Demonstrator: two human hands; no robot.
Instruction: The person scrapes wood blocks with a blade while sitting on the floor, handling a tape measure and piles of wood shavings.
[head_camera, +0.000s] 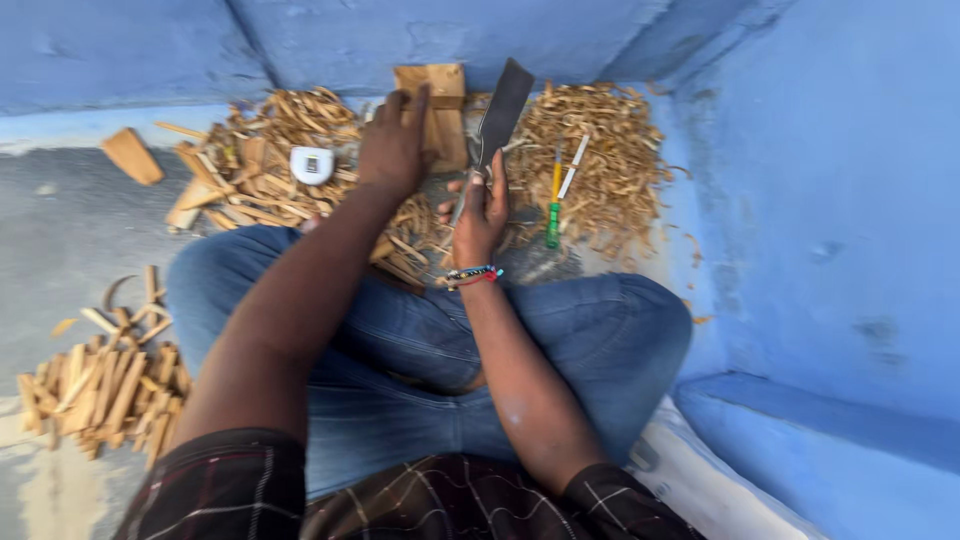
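I sit cross-legged in blue jeans on a grey floor. My left hand (392, 143) rests on an upright wooden block (440, 112), fingers spread along its left side. My right hand (480, 212), with a beaded bracelet at the wrist, grips the handle of a broad dark cleaver (502, 110) whose blade points up, just right of the block. Wood chips and shavings lie around both hands.
A heap of shavings (590, 150) lies to the right with a green-and-yellow tool (553, 205) and a white stick on it. Cut sticks (100, 385) are piled at my left. A white tape measure (312, 164) sits among chips. Blue walls close in behind and right.
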